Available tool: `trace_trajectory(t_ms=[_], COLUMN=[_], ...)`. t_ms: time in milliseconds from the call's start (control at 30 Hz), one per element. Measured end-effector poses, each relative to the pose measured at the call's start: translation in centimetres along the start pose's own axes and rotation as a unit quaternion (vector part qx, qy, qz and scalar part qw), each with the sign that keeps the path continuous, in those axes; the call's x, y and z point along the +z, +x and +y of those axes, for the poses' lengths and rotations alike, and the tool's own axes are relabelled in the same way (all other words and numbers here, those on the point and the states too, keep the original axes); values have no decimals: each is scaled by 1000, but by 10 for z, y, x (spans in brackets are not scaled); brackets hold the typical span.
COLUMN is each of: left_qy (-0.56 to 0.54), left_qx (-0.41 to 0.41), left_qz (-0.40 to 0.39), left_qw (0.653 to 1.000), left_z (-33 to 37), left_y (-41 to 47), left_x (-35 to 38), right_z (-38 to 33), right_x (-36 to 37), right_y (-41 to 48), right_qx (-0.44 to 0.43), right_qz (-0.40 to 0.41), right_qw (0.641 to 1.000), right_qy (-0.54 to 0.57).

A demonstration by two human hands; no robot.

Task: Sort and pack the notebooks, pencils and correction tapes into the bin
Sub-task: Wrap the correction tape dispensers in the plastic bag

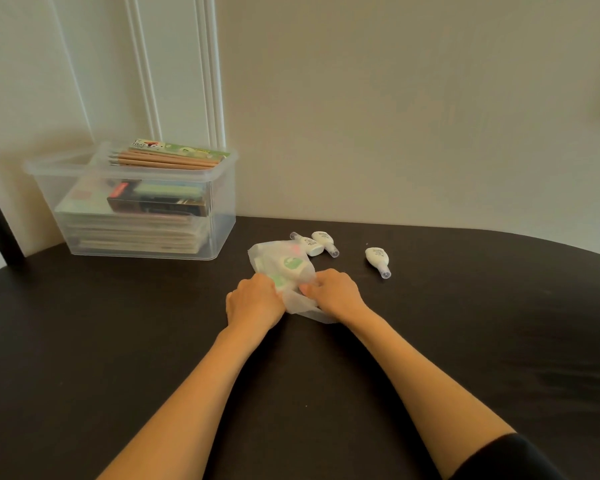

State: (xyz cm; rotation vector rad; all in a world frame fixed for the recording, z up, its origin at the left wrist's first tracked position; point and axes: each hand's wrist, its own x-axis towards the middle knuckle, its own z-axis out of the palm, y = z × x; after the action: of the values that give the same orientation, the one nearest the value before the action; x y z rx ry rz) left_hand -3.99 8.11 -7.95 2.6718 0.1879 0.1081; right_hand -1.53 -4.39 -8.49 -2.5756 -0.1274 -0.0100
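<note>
A person works at a dark surface (118, 341); a thin plastic bag (267, 251) lies on it, near the middle and a bit toward the far edge. The left hand (255, 299) grips the near end of the bag, its fingers curled round the bunched plastic; the right hand (336, 292) pinches the same end from the other side, its fingers closed on it. Both hands hold that end, I think, to work the mouth of the bag; whether they open it or close it I cannot tell.

Inside the bag are white and green shapes (291, 265); they look like correction tapes, kept together so they can go in as one bundle. Three loose tapes lie on the surface past the bag and to its right; two (317, 242) lie side by side, just beside the bag; one (378, 259) lies apart, further right; all are easy to reach.

The clear bin (222, 202) stands at the far left corner, by the wall; notebooks (132, 233) lie flat in a stack at the bottom, likely because they are big and flat; some boxes (156, 202) rest on them; pencils (163, 159) lie on top by the rim. So the notebooks and pencils look packed; the tapes are what is left.
</note>
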Motion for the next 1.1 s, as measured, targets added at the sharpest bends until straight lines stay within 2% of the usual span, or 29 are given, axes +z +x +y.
trace_trajectory(t_ms=[133, 233, 300, 433, 533, 633, 833, 1100], left_qy=[-6, 63, 94, 86, 74, 65, 56, 5], left_qx=[-17, -27, -26, -21, -22, -14, 10, 27], left_qz=[20, 39, 43, 27, 25, 12, -4, -23], left_qw=[1000, 997, 994, 996, 997, 998, 998, 999], left_z=[-1, -3, -4, -3, -4, -5, -5, -5], left_y=[1, -1, -1, 2, 4, 7, 8, 7], left_x=[-1, 1, 4, 7, 8, 8, 8, 8], right_z=[5, 8, 9, 6, 6, 3, 3, 8], right_x=[-9, -16, -19, -17, -10, -4, 3, 0], right_y=[-10, -21, -24, -22, -18, -12, -5, 1], right_qx=[-20, -37, -40, 17, 22, -1, -4, 12], right_qz=[-54, -98, -103, -36, 59, 113, 155, 142], right_qw=[998, 992, 992, 996, 998, 992, 988, 988], right_qy=[31, 74, 61, 86, 0, -56, 28, 58])
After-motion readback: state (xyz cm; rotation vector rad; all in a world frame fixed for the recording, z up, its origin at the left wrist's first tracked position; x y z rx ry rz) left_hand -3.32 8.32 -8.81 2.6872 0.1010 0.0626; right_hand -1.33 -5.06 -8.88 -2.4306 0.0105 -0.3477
